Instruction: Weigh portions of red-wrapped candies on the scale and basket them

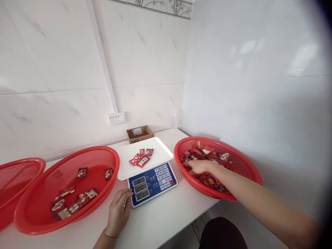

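My left hand (119,211) rests on the table, loosely bent, its fingertips at the left edge of the digital scale (153,183); it holds nothing. On the scale's white tray (160,152) lie several small red packets (141,159). My right hand (199,166) reaches into the right red basket (249,173), among many red and dark wrapped packets (211,181). Its fingertips are partly buried, so a hold on any packet cannot be made out. Another red basket (103,155) left of the scale has several dark red packets (83,200) in it.
A third red basket (23,164) is cut off at the far left. Behind the scale stand an open cardboard box (140,134) and a clear plastic container (174,121). Walls close off the back and right. The white table's (176,214) front edge runs below the scale.
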The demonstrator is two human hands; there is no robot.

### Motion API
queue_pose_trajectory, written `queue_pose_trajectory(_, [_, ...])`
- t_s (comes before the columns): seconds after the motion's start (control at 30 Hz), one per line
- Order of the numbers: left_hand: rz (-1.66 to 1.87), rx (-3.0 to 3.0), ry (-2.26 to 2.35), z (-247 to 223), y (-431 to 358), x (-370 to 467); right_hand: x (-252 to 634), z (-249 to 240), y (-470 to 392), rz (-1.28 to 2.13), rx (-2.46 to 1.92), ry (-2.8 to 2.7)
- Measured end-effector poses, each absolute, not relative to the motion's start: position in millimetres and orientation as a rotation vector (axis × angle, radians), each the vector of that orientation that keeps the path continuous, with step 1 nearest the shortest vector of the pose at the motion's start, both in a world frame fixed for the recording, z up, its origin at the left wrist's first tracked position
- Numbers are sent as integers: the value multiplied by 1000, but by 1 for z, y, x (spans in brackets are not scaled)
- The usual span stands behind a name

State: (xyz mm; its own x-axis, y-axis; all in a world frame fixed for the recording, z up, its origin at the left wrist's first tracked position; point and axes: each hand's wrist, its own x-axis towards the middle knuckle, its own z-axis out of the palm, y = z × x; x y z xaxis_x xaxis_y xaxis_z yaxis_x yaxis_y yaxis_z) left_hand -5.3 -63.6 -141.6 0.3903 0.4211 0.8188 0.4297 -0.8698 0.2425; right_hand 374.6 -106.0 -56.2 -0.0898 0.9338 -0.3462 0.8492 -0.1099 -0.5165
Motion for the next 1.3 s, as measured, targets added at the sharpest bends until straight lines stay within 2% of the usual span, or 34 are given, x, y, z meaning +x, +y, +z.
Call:
queue_pose_trajectory(0.1, [-1544,-2645,-843,-142,-65,-5,366,-60,-112,1018,-2039,-2020])
queue_pose_trajectory(0.27, [-1567,-2665,-893,-145,-66,-7,361,-75,-109,905,-2185,-1717])
queue_pose_trajectory(0.4, [-1576,-2685,-922,-147,-67,-9,375,-56,-91,396,-2267,-1910])
queue_pose_trajectory(0.5, [-1605,-2687,-938,-148,-67,-8,370,-25,-75,133,-2270,-1759])
queue_pose_trajectory(0.6, [-1615,-2700,-933,-147,-67,-8,339,-8,-60,415,-1993,-1582])
queue_pose_trajectory(0.67, [-1618,-2703,-929,-147,-67,-8,313,-10,-50,705,-1837,-1500])
queue_pose_trajectory(0.73, [-1619,-2696,-941,-147,-67,-9,291,-18,-39,807,-1816,-1496])
queue_pose_trajectory(0.93, [-1624,-2687,-969,-147,-66,-11,263,-38,-22,171,-1975,-1878])
queue_pose_trajectory(1.1, [-1650,-2691,-971,-148,-66,-10,246,-46,-23,207,-1933,-2084])
queue_pose_trajectory(1.3, [-1654,-2678,-958,-144,-67,-11,236,-43,-23,131,-1880,-1996])
